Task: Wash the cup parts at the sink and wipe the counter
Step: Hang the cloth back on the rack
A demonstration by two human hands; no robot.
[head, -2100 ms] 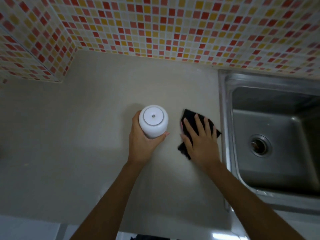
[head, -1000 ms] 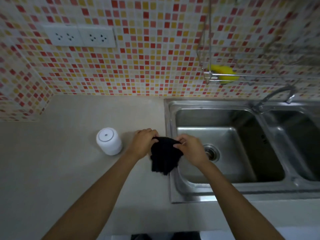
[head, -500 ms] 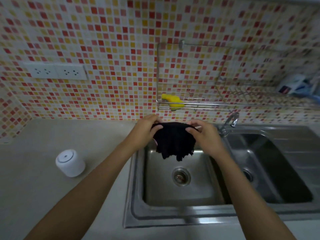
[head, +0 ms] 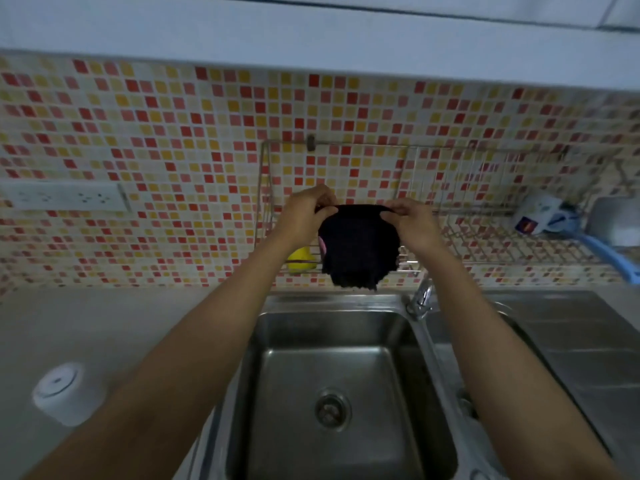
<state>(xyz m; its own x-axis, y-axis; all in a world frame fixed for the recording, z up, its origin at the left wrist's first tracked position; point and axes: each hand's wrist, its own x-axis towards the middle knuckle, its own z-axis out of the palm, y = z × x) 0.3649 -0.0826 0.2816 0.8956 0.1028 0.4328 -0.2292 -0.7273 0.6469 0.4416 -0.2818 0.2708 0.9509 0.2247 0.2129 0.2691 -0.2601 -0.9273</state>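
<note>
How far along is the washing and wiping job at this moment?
Looks done: the white rounded cup stands on the beige counter, left of the steel sink. In hand: left hand and right hand pinch a black cloth up before the wire wall rack. Left: likely hanging it there.

— Where's the cup?
— On the desk, left of the sink (apart from it).
— And the cloth?
— Above the sink's back rim, in front of the wall rack. The sponge lies in the rack behind it, the tap is below to its right, and a mug sits in the rack further right.
</note>
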